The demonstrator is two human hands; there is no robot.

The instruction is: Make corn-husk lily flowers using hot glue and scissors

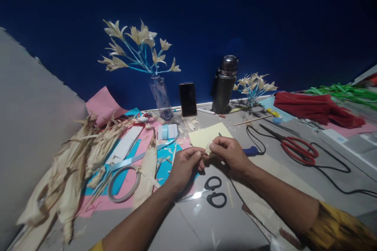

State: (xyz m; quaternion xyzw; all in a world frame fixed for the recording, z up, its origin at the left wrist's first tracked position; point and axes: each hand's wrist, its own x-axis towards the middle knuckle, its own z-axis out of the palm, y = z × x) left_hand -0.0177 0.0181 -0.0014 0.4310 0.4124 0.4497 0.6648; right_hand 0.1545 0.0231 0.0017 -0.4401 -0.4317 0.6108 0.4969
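In the middle of the head view, my left hand and my right hand meet fingertip to fingertip. Both are closed in a pinch on a small pale corn husk piece, mostly covered by the fingers. Behind it lies a pale yellow paper sheet. A blue-handled tool rests partly behind my right hand. Below the hands are scissors with black handles, their blades pointing left under my left wrist. Dried corn husks are heaped at the left.
Husk flowers stand in a clear vase near a phone and a dark flask. Left are a tape roll and blue ribbon. Right are red-handled scissors, a black cord and red cloth.
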